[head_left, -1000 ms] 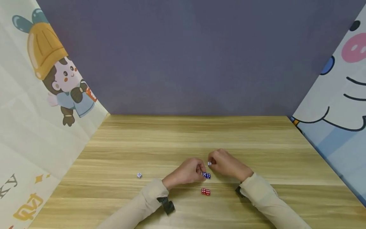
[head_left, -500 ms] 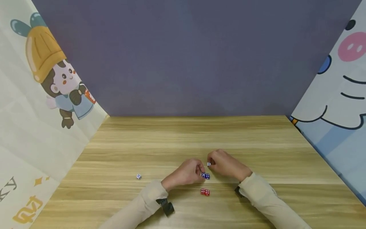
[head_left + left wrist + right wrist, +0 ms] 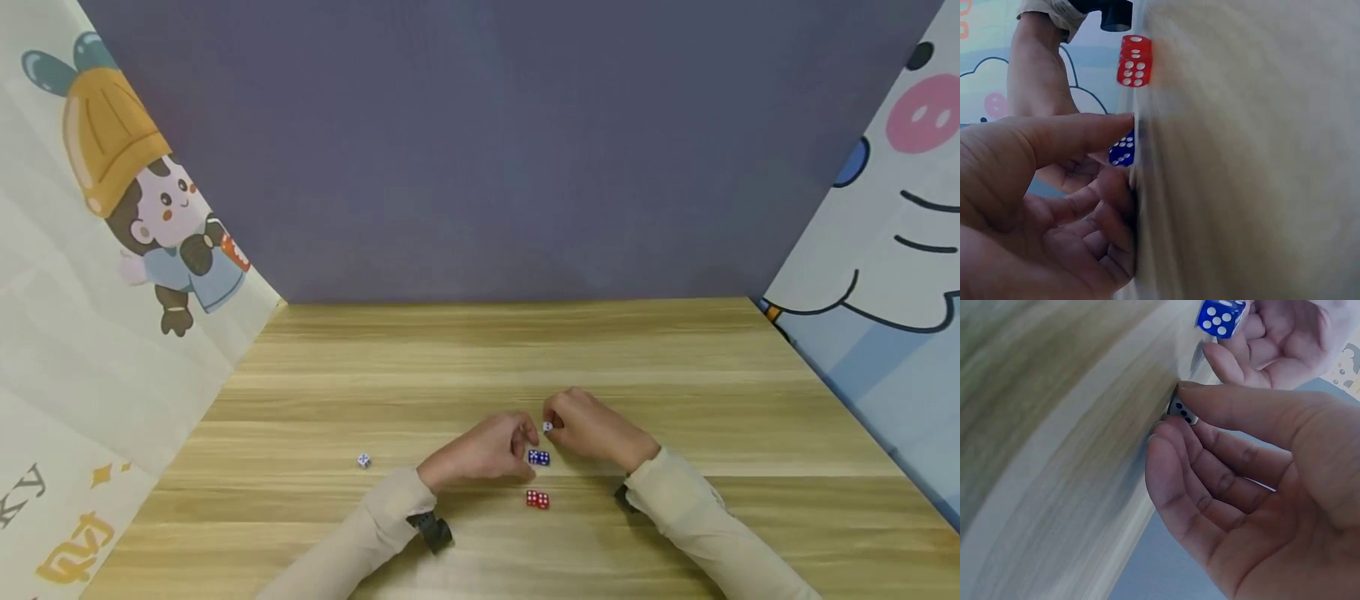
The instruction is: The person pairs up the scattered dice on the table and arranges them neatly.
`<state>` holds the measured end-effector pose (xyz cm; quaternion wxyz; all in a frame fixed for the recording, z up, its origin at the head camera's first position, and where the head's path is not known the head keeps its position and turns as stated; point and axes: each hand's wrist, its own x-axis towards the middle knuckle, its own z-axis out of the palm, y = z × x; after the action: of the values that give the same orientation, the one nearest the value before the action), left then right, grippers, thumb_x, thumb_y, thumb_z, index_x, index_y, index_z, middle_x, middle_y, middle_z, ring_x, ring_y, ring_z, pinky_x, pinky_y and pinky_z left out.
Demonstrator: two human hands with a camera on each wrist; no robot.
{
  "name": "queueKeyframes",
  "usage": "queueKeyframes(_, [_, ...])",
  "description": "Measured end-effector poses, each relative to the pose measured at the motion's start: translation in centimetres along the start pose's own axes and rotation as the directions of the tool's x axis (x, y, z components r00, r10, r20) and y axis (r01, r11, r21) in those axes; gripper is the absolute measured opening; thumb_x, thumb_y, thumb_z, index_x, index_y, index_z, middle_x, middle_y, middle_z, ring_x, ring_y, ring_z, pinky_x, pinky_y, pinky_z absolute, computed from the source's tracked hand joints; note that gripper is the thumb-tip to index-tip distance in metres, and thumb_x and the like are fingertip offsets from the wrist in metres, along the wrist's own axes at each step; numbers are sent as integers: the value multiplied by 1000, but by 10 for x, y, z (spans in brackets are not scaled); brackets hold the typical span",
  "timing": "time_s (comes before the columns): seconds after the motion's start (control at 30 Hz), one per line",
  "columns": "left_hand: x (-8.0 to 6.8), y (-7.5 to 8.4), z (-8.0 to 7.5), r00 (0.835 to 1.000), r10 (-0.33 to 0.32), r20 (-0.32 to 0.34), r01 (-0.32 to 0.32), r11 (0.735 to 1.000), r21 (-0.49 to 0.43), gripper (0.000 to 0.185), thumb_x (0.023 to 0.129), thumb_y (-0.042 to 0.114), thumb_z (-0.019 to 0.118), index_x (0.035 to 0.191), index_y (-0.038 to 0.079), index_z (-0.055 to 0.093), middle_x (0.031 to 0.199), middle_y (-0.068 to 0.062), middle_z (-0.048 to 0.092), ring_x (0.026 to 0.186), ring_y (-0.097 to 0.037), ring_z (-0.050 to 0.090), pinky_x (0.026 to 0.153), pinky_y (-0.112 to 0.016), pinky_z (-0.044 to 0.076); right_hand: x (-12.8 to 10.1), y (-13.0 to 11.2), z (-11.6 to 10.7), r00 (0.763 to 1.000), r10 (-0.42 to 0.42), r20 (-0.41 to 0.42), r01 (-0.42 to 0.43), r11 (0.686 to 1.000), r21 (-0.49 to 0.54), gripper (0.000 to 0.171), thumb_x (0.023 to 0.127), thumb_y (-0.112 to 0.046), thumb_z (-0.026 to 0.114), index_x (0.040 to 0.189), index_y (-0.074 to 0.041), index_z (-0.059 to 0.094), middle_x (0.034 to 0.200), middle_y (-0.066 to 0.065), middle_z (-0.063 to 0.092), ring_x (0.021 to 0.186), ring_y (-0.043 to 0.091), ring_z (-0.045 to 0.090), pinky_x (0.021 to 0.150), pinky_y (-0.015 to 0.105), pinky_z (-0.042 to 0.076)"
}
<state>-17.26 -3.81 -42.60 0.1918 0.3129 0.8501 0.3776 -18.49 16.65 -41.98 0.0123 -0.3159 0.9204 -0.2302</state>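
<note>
Head view: my left hand (image 3: 480,454) rests on the table (image 3: 480,350), fingertips just left of the blue dice (image 3: 538,457). A second ago those fingers touched the pair; now a thin gap shows, so I judge the blue dice are set and let go. My right hand (image 3: 592,432) is just far of them, with a white die (image 3: 547,427) pinched at its fingertips, about where it was before. The red dice (image 3: 537,499) lie near of the blue pair, apart from both hands. Another white die (image 3: 363,460) sits alone well to the left.

Left wrist view: my left hand (image 3: 1035,206) is loosely opened, thumb stretched toward the blue dice (image 3: 1122,150), its tip just beside them; I cannot tell whether it touches. It holds nothing. The red dice (image 3: 1134,60) lie beyond, untouched.

Right wrist view: my right hand (image 3: 1254,487) has its grip closed on the white die (image 3: 1182,410), thumb on one side and a fingertip on the other, the die right at the table surface. The blue dice (image 3: 1221,315) are beyond, beside the other hand's open fingers.
</note>
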Motion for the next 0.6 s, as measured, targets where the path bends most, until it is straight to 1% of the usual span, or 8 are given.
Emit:
queueKeyframes(0.17, [-4, 1, -10, 997, 13, 72, -9, 999, -52, 46, 78, 5, 83, 116, -1, 58, 75, 0, 63, 62, -5, 56, 60, -18, 46, 1, -1, 0, 1000, 16, 3, -16, 1000, 6, 8, 83, 2, 71, 80, -6, 69, 75, 0, 64, 63, 6, 52, 57, 23, 46])
queueKeyframes(0.23, [-6, 1, -12, 996, -6, 93, 13, 997, -79, 48, 78, 5, 83, 118, -1, 57, 76, -2, 64, 63, -6, 57, 59, -19, 46, 1, 0, 0, 1000, 19, 5, -20, 1000, 6, 9, 83, 1, 71, 79, -7, 68, 74, -2, 63, 62, 6, 52, 56, 23, 45])
queueKeyframes(0.3, [-8, 0, -15, 995, -29, 97, 37, 996, -86, 49, 78, 6, 82, 120, -1, 57, 77, -3, 65, 62, -7, 57, 58, -19, 46, 1, 1, 1, 1000, 19, 4, -19, 1000, 7, 10, 83, 1, 71, 79, -8, 68, 74, -2, 63, 62, 6, 52, 56, 23, 46])
queueKeyframes(0.4, [-11, -1, -17, 994, -64, 86, 72, 994, -85, 48, 80, 9, 82, 120, 1, 58, 77, -3, 66, 63, -8, 58, 57, -21, 46, 2, 1, 1, 1000, 21, 10, -20, 1000, -5, 9, 82, 1, 71, 80, -8, 69, 74, -3, 63, 62, 5, 52, 56, 22, 46])
queueKeyframes(0.6, [-16, -1, -18, 995, -64, 71, 70, 994, -84, 43, 83, 12, 80, 119, -1, 59, 75, -3, 66, 61, -10, 59, 56, -21, 46, 3, 0, 1, 999, 37, 21, -37, 999, -6, 8, 83, 0, 72, 82, -8, 70, 75, -4, 63, 63, 5, 53, 58, 23, 47])
